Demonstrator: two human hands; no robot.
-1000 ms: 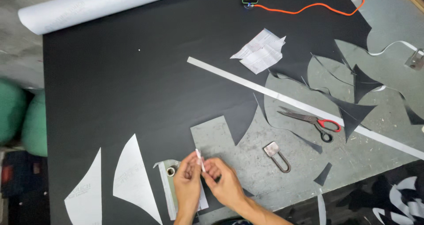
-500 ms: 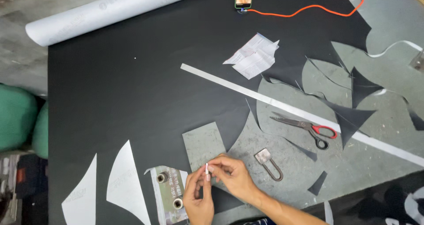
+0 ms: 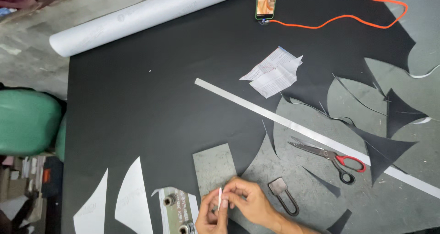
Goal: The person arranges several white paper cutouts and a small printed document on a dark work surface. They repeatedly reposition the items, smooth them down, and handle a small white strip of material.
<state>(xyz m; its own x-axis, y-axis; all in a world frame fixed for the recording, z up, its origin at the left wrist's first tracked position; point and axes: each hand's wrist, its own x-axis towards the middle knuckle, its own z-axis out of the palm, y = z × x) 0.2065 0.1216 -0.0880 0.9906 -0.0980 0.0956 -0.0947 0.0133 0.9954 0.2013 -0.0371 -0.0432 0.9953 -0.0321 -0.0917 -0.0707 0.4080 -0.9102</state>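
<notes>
At the near edge of the bench, your two hands met over a small white stick of chalk. Your right hand pinched it between fingertips and thumb, and your left hand closed around its lower end, so the chalk stood nearly upright between them. Just beyond your fingers lay a grey rectangular cut-out in the black sheet. Beside your left hand sat a grey bar with two round knobs, resting on white paper, and further along the near edge lay two curved white pattern pieces. Just beside your right hand lay a small metal tool with a loop handle. Further out toward the right edge, red-handled scissors rested on bare grey bench, near a long metal ruler running diagonally. Beyond it sat a folded paper. At the far edge lay a phone on an orange cable, and a white roll.
</notes>
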